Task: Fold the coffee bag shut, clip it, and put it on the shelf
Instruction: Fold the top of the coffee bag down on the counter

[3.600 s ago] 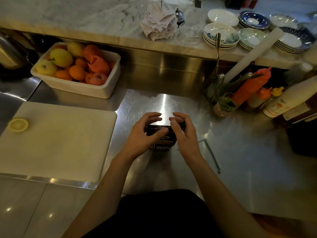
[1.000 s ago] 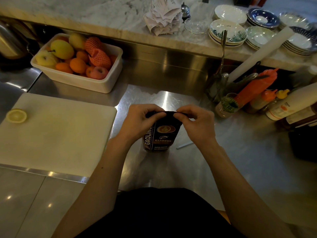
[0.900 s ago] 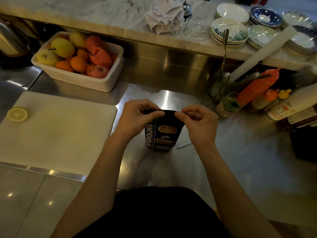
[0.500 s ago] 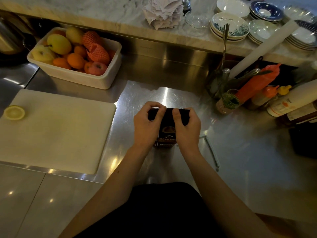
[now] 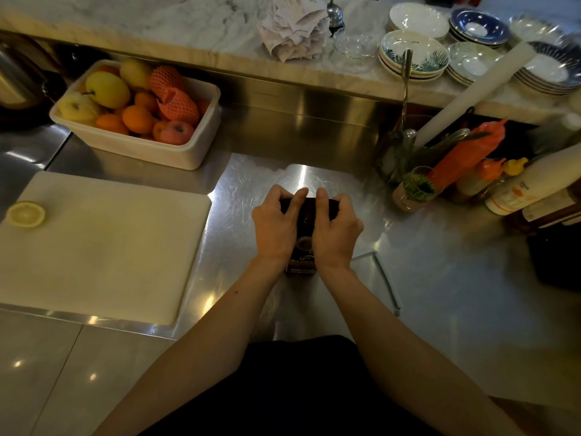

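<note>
Both hands close their grip on the top of the dark coffee bag (image 5: pixel 303 247), which stands upright on the steel desk (image 5: pixel 440 278) directly before the person. The left hand (image 5: pixel 275 226) curls over the bag's upper left corner, fingers (image 5: pixel 297 199) bent down across the folded top edge; the right hand (image 5: pixel 334 229) mirrors it on the right corner. The two hands sit side by side, nearly touching, and cover most of the bag, so only the dark top strip and the lower front label show between and below them. Both forearms reach forward from the bottom of the view, wrists straight, palms down.

Just right of the bag a long, pale clip (image 5: pixel 388 280) lies flat on the steel, apart from the hands. To the left lies a white cutting board (image 5: pixel 100 243) with a lemon half (image 5: pixel 25 214) at its left edge. Behind it stands a white tub of fruit (image 5: pixel 138 121). At the right rear are squeeze bottles (image 5: pixel 465 155) and a small glass (image 5: pixel 412 191). A raised marble ledge (image 5: pixel 188 29) carries stacked bowls (image 5: pixel 415 55) and crumpled paper (image 5: pixel 292 29). The light is dim.
</note>
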